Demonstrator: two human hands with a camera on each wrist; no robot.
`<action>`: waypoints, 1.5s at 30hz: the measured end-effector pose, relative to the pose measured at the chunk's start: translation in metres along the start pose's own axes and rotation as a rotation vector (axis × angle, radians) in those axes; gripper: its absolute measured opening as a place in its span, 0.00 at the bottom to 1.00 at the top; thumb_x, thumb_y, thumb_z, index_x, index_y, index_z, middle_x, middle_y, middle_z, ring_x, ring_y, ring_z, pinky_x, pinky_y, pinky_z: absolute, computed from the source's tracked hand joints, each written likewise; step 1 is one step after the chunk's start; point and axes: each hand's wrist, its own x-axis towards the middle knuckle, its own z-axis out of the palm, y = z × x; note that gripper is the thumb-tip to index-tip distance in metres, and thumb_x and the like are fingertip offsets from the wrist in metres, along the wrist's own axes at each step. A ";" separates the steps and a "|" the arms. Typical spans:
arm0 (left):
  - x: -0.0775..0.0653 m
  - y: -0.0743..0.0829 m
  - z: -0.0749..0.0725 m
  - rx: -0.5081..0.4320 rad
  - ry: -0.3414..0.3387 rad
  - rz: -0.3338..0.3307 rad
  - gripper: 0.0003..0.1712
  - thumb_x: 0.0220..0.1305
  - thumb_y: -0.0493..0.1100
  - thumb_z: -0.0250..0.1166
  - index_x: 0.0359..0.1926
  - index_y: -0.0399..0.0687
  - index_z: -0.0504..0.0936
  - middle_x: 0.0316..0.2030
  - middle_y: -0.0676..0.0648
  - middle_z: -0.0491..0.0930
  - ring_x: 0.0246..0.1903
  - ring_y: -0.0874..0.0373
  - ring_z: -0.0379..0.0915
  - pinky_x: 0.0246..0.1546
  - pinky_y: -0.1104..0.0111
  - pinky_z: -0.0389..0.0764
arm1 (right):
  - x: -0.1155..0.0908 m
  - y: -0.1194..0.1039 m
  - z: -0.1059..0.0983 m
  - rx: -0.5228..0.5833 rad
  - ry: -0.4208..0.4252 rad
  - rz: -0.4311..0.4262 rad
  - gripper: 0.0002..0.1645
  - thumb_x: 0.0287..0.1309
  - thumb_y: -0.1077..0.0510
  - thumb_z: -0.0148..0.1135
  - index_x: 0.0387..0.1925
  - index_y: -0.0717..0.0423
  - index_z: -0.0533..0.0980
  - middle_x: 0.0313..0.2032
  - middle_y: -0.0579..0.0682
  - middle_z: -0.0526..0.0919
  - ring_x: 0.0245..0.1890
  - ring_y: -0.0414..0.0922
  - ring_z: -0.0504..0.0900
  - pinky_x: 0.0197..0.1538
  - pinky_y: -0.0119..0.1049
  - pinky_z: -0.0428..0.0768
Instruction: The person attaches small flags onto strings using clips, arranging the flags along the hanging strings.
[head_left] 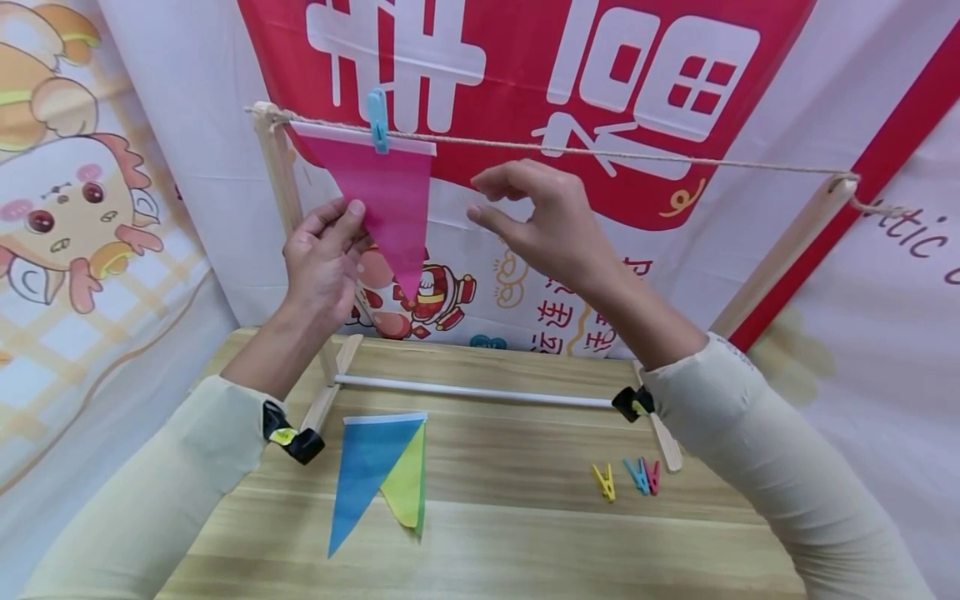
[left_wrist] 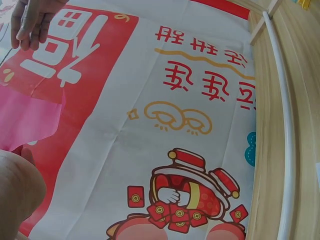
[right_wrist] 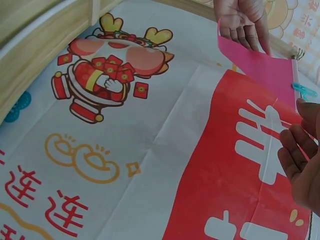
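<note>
A pink triangular pennant [head_left: 397, 204] with a white top band hangs from a twine line [head_left: 570, 151]. One light-blue clothespin [head_left: 378, 125] clips the band to the twine. At the pennant's slanted left edge, my left hand [head_left: 322, 258] pinches the fabric, thumb in front and fingers behind. My right hand [head_left: 543, 212] hovers just under the twine, right of the pennant, holding nothing, with fingers loosely bent and apart from the thumb. From the right wrist view, the same clothespin [right_wrist: 305, 91] appears close to the right hand [right_wrist: 305, 165].
Wooden posts [head_left: 787, 250] hold the twine at both ends, joined low by a white rod [head_left: 480, 390]. Blue [head_left: 371, 467] and yellow-green [head_left: 407, 483] pennants lie on the wooden table [head_left: 525, 550]. Yellow [head_left: 603, 483], blue [head_left: 636, 477] and red [head_left: 652, 478] clothespins lie at the right. Printed cloth hangs behind.
</note>
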 end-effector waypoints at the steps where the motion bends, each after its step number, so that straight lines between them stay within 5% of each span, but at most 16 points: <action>1: -0.001 0.000 0.000 0.005 -0.002 -0.003 0.19 0.70 0.41 0.80 0.58 0.42 0.87 0.47 0.46 0.90 0.41 0.54 0.87 0.50 0.71 0.93 | -0.002 0.001 0.000 0.002 0.001 0.001 0.25 0.72 0.50 0.79 0.65 0.54 0.87 0.61 0.50 0.92 0.60 0.43 0.89 0.67 0.44 0.90; 35: -0.014 -0.023 -0.023 0.047 -0.067 -0.027 0.11 0.75 0.36 0.75 0.55 0.39 0.89 0.40 0.46 0.93 0.38 0.55 0.93 0.53 0.66 0.95 | -0.067 0.049 0.011 0.077 -0.023 0.204 0.22 0.73 0.51 0.79 0.63 0.54 0.88 0.55 0.51 0.94 0.54 0.45 0.91 0.59 0.52 0.93; 45: -0.017 -0.033 -0.033 0.032 -0.063 -0.052 0.17 0.74 0.36 0.76 0.58 0.34 0.86 0.41 0.45 0.93 0.41 0.55 0.93 0.54 0.63 0.95 | -0.082 0.060 0.017 0.109 -0.026 0.280 0.23 0.73 0.49 0.78 0.63 0.53 0.88 0.55 0.49 0.95 0.51 0.43 0.91 0.51 0.31 0.91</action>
